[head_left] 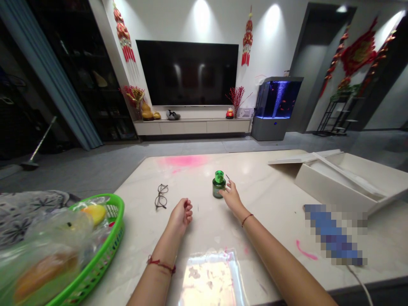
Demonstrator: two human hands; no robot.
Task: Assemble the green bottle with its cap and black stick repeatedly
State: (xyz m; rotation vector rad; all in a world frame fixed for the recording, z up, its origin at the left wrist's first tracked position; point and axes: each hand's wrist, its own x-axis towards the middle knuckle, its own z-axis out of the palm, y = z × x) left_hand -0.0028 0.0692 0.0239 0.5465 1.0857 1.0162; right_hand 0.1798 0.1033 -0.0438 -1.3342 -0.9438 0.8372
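Note:
A small green glass bottle (218, 188) with a bright green cap stands upright on the pale marble-look table (137, 238). From its right side my right hand (233, 197) closes on it, thumb at the front of the glass. A short thin dark stick (227, 177) shows by the raised fingertip; whether the fingers hold it I cannot tell. My left hand (182, 214) rests over the table left of the bottle, fingers curled in, with nothing visible in them. A pair of thin-framed glasses (161, 197) lies farther left.
At the left stands a green basket (117, 221) with bagged food. On the right are an open white box (338, 187) and a blurred blue object (333, 236) with a cable. Pink smears (183, 161) mark the tabletop. Beyond it are a TV (188, 72) and a fish tank (277, 102).

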